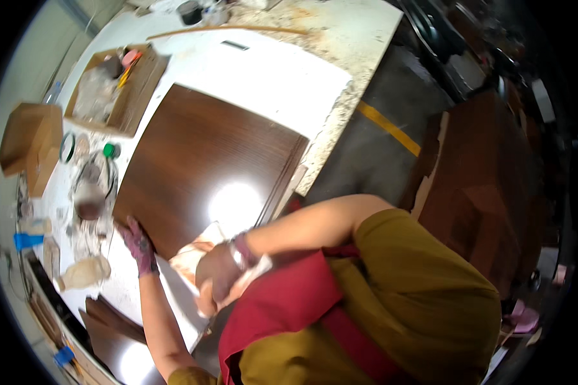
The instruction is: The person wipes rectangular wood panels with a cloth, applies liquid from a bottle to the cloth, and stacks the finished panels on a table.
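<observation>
A dark brown wood-grain panel (205, 151) lies flat on the white work table, with a bright light reflection near its lower right. My left hand (138, 246), in a purple glove, rests at the panel's left near corner with the fingers apart. Bent across in front of me, my right hand (217, 273) is closed on a white cloth (202, 246) with orange-brown stains. The cloth touches the panel's near edge. Motion blurs the right hand, and part of the cloth is hidden beneath it.
A cardboard box (131, 106) of odds and ends stands left of the panel, near an open carton (35, 144). A cloudy bottle (83, 273) lies closer. Another brown panel (115, 340) is at the lower left. Large brown pieces (475, 192) stand right, across the floor.
</observation>
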A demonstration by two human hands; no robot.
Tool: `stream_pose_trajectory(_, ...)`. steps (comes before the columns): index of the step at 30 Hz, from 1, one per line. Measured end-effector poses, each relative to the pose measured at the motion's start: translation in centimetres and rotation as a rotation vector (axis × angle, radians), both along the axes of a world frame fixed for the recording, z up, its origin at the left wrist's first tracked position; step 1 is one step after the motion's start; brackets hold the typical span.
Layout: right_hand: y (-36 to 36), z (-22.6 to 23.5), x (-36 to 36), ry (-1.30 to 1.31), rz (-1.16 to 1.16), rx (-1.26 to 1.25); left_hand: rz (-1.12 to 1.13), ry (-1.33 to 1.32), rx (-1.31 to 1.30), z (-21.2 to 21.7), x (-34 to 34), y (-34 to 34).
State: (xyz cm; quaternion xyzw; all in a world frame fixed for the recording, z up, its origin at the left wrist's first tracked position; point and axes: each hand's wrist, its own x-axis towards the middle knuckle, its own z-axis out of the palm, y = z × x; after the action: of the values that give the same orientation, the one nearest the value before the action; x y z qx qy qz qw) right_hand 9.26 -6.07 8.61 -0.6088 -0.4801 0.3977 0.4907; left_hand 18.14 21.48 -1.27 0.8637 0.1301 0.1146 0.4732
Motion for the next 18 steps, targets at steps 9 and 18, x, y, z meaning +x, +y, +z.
stream_pose_trajectory(9,-12.5,5.6,12.9,-0.206,-0.796,0.069,-0.806,-0.086,0.866,8.2,-10.9,-17.0)
stream_pose_trajectory(18,8.2,-1.0,7.2,-0.760,-0.006,-0.136,-0.687,-0.207,0.199,3.4,-12.5,-19.8)
